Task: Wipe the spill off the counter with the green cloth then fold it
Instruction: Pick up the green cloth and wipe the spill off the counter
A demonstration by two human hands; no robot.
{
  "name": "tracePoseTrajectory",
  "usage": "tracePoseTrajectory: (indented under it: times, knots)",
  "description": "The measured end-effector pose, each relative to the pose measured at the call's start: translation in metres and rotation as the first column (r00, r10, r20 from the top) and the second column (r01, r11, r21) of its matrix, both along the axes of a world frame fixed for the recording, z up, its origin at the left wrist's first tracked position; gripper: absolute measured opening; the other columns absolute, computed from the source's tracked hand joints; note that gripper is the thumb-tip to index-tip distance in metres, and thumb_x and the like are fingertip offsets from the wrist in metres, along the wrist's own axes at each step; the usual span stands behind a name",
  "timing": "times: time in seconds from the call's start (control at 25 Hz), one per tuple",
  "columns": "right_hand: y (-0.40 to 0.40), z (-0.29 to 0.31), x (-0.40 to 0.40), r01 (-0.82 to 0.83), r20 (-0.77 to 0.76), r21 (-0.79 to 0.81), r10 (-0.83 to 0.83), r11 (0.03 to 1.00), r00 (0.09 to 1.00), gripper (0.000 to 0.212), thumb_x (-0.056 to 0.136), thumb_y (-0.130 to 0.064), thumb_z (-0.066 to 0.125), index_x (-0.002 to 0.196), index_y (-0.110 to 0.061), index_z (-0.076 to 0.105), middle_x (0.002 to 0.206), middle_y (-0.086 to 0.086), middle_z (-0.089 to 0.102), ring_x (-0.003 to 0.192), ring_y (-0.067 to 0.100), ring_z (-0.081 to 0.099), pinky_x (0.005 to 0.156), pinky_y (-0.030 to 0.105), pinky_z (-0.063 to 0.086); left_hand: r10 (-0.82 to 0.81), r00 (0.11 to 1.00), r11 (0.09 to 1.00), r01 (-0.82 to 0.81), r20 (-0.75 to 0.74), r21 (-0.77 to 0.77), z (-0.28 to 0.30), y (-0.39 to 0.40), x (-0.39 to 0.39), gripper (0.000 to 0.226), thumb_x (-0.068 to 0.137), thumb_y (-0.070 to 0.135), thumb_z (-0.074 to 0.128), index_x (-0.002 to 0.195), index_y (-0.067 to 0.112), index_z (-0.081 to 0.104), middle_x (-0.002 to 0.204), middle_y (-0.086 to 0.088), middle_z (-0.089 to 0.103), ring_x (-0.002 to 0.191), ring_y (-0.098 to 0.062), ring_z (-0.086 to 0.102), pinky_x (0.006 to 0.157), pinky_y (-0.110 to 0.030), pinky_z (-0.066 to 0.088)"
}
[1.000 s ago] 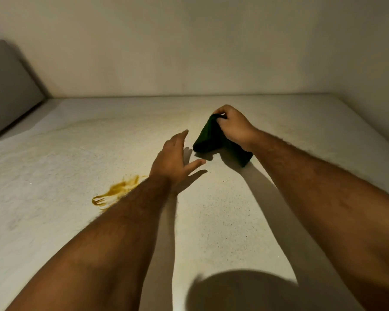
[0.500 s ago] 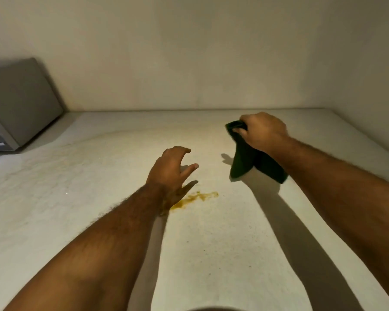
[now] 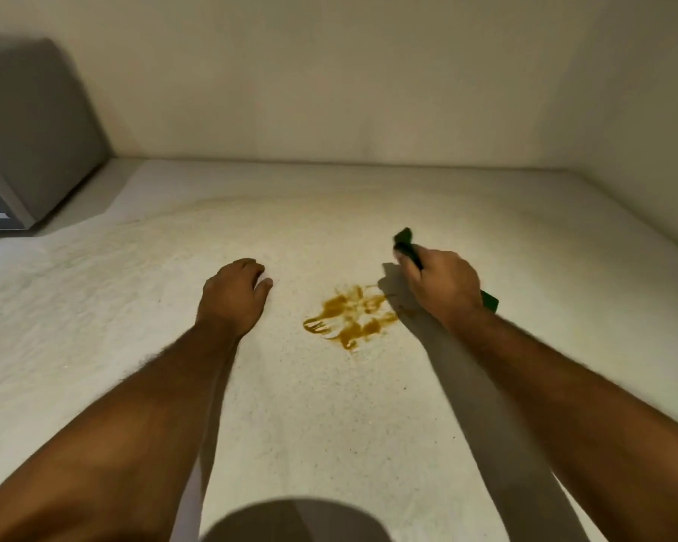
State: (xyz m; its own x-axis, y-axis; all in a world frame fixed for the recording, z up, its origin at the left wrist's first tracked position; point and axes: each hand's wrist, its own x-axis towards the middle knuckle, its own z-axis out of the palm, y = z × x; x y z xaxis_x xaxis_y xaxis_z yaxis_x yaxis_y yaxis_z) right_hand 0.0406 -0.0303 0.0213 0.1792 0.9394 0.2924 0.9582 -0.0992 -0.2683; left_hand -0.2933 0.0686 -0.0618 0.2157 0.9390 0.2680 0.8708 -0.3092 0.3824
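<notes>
A yellow-brown spill (image 3: 351, 314) lies smeared on the pale counter (image 3: 329, 404), between my two hands. My right hand (image 3: 445, 285) is closed on the dark green cloth (image 3: 406, 244), just right of the spill; only the cloth's ends stick out past my fingers and behind my wrist. My left hand (image 3: 233, 293) rests on the counter to the left of the spill, fingers curled under and holding nothing.
A grey appliance (image 3: 28, 150) stands at the far left against the wall. The wall runs along the counter's back edge and down its right side. My head's shadow falls on the near edge.
My view has swung left, bringing the spill between my hands. My right hand lowered with the cloth toward the spill's right side. My left hand came down onto the counter and curled.
</notes>
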Motion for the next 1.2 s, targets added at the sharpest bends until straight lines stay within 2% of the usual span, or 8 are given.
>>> tracePoseTrajectory:
  times: [0.16, 0.36, 0.48, 0.6, 0.68, 0.96, 1.08, 1.2]
  knots:
    - [-0.042, 0.004, -0.046, -0.286, 0.052, -0.161, 0.297, 0.945, 0.953, 0.083, 0.095, -0.084, 0.03, 0.151, -0.03, 0.059, 0.124, -0.006, 0.076, 0.108, 0.018, 0.071, 0.087, 0.039, 0.058, -0.021, 0.994, 1.0, 0.021, 0.103, 0.003, -0.004, 0.003, -0.003, 0.036, 0.105, 0.036, 0.057, 0.129, 0.013, 0.071, 0.134, -0.006, 0.071, 0.125, -0.032, 0.064, 0.105, -0.048, 0.047]
    - [-0.022, 0.014, -0.02, -0.071, 0.09, -0.089, 0.079, 0.993, 0.993, 0.043, 0.103, -0.057, 0.053, 0.108, -0.024, 0.08, 0.092, -0.001, 0.078, 0.08, 0.018, 0.069, 0.073, 0.037, 0.058, -0.005, 0.98, 1.0, 0.004, 0.2, 0.004, -0.005, 0.004, -0.004, 0.026, 0.102, 0.037, 0.058, 0.112, 0.018, 0.073, 0.113, 0.0, 0.074, 0.107, -0.026, 0.067, 0.097, -0.047, 0.052]
    - [0.01, -0.001, -0.023, 0.044, 0.231, -0.338, 0.037, 0.94, 0.972, 0.039, 0.103, -0.051, 0.057, 0.127, -0.026, 0.074, 0.123, 0.005, 0.074, 0.108, 0.028, 0.066, 0.093, 0.048, 0.058, -0.014, 0.976, 1.0, 0.01, 0.216, 0.02, -0.005, 0.005, -0.006, 0.026, 0.102, 0.036, 0.06, 0.113, 0.018, 0.074, 0.114, 0.0, 0.074, 0.107, -0.024, 0.067, 0.099, -0.046, 0.052]
    - [0.036, -0.032, -0.053, 0.118, 0.197, -0.574, -0.003, 0.811, 0.98, 0.072, 0.107, -0.065, 0.036, 0.167, -0.026, 0.03, 0.174, 0.009, 0.029, 0.157, 0.044, 0.029, 0.122, 0.069, 0.025, -0.01, 0.974, 1.0, 0.007, 0.227, 0.017, -0.01, 0.008, -0.006, 0.026, 0.102, 0.033, 0.061, 0.118, 0.017, 0.074, 0.119, -0.002, 0.074, 0.112, -0.026, 0.067, 0.104, -0.048, 0.051]
    - [0.046, -0.048, -0.091, -0.002, 0.06, -0.556, 0.042, 0.831, 0.997, 0.078, 0.108, -0.066, 0.024, 0.172, -0.026, 0.003, 0.181, 0.003, -0.002, 0.165, 0.04, 0.0, 0.127, 0.07, 0.001, 0.005, 0.956, 1.0, -0.007, 0.294, 0.006, -0.011, 0.011, -0.008, 0.025, 0.102, 0.027, 0.061, 0.121, 0.016, 0.073, 0.123, -0.003, 0.074, 0.115, -0.027, 0.067, 0.106, -0.046, 0.051]
    - [-0.061, -0.062, -0.139, -0.429, -0.007, -0.472, 0.483, 0.77, 0.875, 0.075, 0.105, -0.068, 0.026, 0.169, -0.042, -0.003, 0.178, -0.016, -0.011, 0.164, 0.019, -0.015, 0.125, 0.06, -0.018, 0.066, 0.802, 0.995, -0.009, 0.594, -0.098, -0.015, 0.011, -0.016, 0.032, 0.1, 0.0, 0.052, 0.115, 0.015, 0.075, 0.115, -0.002, 0.076, 0.111, -0.019, 0.07, 0.108, -0.036, 0.053]
    - [-0.083, -0.059, -0.063, -0.314, 0.075, -0.537, 0.415, 0.783, 0.907, 0.078, 0.099, -0.08, 0.023, 0.164, -0.055, -0.011, 0.175, -0.022, -0.018, 0.164, 0.019, -0.016, 0.123, 0.071, -0.015, 0.055, 0.832, 0.991, 0.022, 0.552, -0.131, -0.014, 0.008, -0.017, 0.031, 0.1, 0.0, 0.054, 0.116, 0.017, 0.075, 0.116, 0.0, 0.076, 0.112, -0.018, 0.07, 0.108, -0.034, 0.053]
    - [-0.042, -0.044, 0.007, -0.029, 0.131, -0.621, 0.14, 0.783, 0.981, 0.084, 0.091, -0.086, 0.029, 0.163, -0.06, -0.005, 0.177, -0.017, -0.014, 0.166, 0.028, -0.008, 0.119, 0.083, -0.008, 0.018, 0.85, 0.993, 0.045, 0.527, -0.106, -0.014, 0.01, -0.014, 0.032, 0.099, -0.001, 0.055, 0.116, 0.017, 0.076, 0.116, 0.0, 0.077, 0.112, -0.018, 0.071, 0.108, -0.036, 0.054]
